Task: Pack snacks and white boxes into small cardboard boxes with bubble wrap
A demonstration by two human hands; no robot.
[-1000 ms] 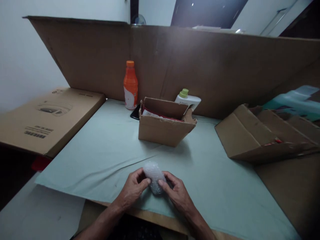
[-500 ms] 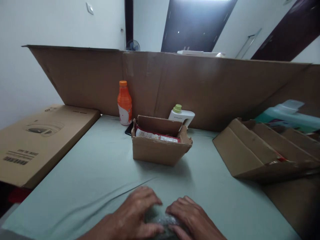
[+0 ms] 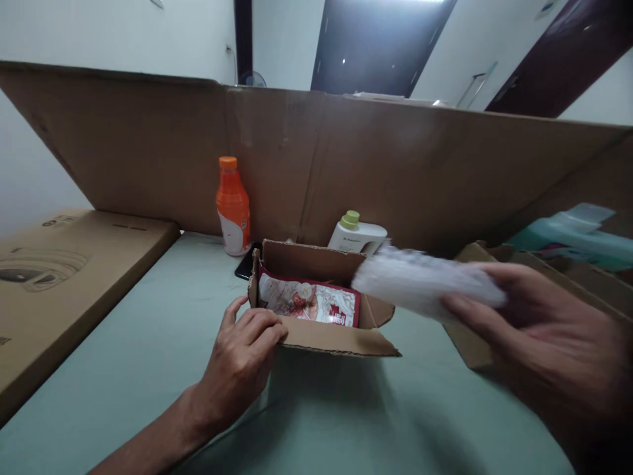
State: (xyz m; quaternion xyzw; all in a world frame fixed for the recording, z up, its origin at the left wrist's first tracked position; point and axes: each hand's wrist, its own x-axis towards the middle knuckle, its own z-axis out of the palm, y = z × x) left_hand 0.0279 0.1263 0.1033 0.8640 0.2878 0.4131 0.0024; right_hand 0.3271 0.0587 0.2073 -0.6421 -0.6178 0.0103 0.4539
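My left hand [image 3: 244, 356] rests against the front left corner of a small open cardboard box [image 3: 336, 338], fingers curled on its edge. Inside the box lies a red and white printed packet [image 3: 309, 302]. My right hand [image 3: 539, 330] grips a bubble-wrapped bundle [image 3: 420, 280], blurred with motion, held in the air just right of the box's opening. The box stands on a pale green cloth [image 3: 163, 343] that covers the table.
An orange bottle [image 3: 232, 206] and a white bottle with a green cap [image 3: 357, 232] stand behind the box, with a dark phone [image 3: 247, 261] between them. A tall cardboard sheet [image 3: 346, 152] walls the back. A flat carton [image 3: 59, 277] lies left; folded cardboard [image 3: 494, 254] right.
Both hands held the bubble-wrapped bundle low on the cloth before. Now my right hand has lifted it beside the box, and my left hand has moved onto the box's corner. The view has come closer.
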